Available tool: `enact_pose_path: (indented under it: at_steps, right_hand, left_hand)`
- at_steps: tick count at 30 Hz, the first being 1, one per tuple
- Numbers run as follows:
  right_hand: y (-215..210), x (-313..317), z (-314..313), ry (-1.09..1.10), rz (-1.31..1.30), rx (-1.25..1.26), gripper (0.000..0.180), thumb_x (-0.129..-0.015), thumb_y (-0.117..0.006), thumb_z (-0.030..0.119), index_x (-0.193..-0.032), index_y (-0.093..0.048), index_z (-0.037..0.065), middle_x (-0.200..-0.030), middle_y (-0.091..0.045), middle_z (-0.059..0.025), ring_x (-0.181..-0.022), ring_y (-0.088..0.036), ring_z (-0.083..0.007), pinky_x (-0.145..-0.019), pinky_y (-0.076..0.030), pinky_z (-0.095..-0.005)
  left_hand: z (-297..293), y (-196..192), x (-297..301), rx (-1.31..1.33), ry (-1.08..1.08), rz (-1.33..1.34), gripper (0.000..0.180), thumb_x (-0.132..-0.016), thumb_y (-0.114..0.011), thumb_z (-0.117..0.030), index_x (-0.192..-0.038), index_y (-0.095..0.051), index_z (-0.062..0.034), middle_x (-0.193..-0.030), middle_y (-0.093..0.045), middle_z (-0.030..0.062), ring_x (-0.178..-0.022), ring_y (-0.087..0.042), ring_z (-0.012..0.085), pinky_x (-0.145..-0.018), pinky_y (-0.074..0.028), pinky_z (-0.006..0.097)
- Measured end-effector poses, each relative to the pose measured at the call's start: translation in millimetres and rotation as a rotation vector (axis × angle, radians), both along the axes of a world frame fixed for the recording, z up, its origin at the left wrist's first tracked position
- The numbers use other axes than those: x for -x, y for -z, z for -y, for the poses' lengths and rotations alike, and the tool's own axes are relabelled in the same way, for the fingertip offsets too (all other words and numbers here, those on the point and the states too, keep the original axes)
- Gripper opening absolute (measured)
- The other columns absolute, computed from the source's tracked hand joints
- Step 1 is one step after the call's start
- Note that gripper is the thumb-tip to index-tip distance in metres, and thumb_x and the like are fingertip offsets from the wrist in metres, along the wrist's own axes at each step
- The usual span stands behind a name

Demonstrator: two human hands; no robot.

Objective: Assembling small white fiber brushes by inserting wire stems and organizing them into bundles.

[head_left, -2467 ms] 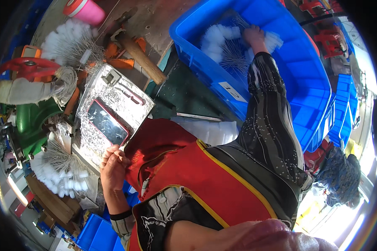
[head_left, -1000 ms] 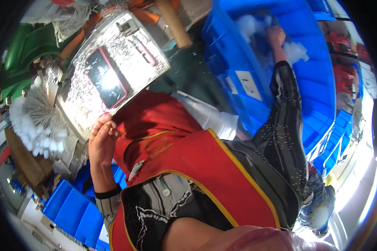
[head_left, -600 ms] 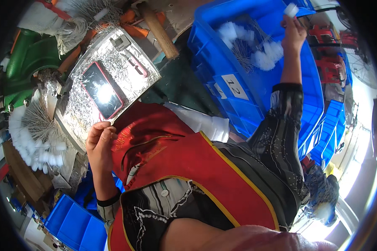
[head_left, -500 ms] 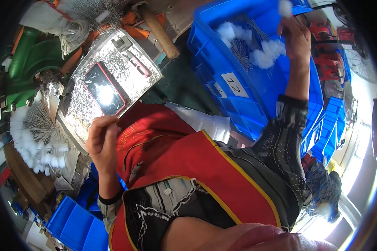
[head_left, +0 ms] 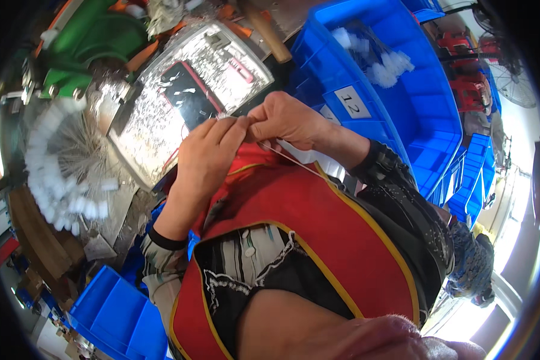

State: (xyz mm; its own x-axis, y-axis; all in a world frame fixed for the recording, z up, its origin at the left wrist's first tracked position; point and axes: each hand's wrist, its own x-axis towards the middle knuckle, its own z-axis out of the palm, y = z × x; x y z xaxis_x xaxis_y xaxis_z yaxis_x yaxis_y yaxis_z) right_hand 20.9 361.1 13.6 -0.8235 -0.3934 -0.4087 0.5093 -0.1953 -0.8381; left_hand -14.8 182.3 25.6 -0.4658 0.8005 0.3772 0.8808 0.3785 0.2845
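A workshop, machine and parts close together.
A green machine (head_left: 117, 36) fills much of the upper left, beside a tray (head_left: 130, 161) strewn with shiny slivers (head_left: 149, 126). A wooden tool handle (head_left: 267, 33) shows at the top, white-tipped wires (head_left: 48, 180) fan out at the left, and blue bins (head_left: 429, 90) stand at upper right and lower left. An apron (head_left: 318, 240) (red, edged in yellow) covers the person's front; red stools (head_left: 471, 96) and a caged fan (head_left: 515, 87) show toward the right.

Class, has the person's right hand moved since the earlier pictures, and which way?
Yes: from over the large blue bin, the right hand has moved leftward, to the left hand.
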Motion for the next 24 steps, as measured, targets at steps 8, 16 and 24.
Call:
enact_pose_path:
  at_steps: [8,16,24]
  right_hand:
    - [-16.7,60.9,-8.9,0.403,-0.702,-0.841,0.012,-0.078,-0.059,0.015,-0.08,-0.06,0.004,-0.073,-0.061,-0.0052,-0.066,-0.059,-0.0134,-0.055,-0.046,-0.0254]
    - [-71.6,135.1,6.6,0.604,-0.846,-0.677,0.029,-0.073,-0.067,0.015,-0.09,-0.055,-0.005,-0.088,-0.056,-0.0071,-0.076,-0.052,-0.0117,-0.07,-0.042,-0.024]
    - [-55.5,180.3,28.8,0.585,-0.848,-0.302,0.018,-0.071,-0.064,0.002,-0.087,-0.057,-0.004,-0.091,-0.057,-0.0067,-0.082,-0.052,-0.0112,-0.075,-0.04,-0.022]
  left_hand:
    - [71.5,-8.3,38.6,-0.254,-0.373,0.134,0.008,-0.072,-0.054,-0.002,-0.079,-0.057,-0.0047,-0.079,-0.057,0.0049,-0.069,-0.056,0.0182,-0.06,-0.045,0.026]
    - [149.7,38.4,107.3,-1.888,-0.283,1.129,0.01,-0.081,-0.053,-0.005,-0.09,-0.053,-0.0011,-0.082,-0.057,0.0101,-0.076,-0.057,0.0189,-0.067,-0.05,0.033]
    - [168.4,54.2,151.7,-1.929,-0.317,1.318,0.012,-0.08,-0.052,0.002,-0.091,-0.052,0.0024,-0.088,-0.055,0.0136,-0.081,-0.057,0.0246,-0.075,-0.051,0.035]
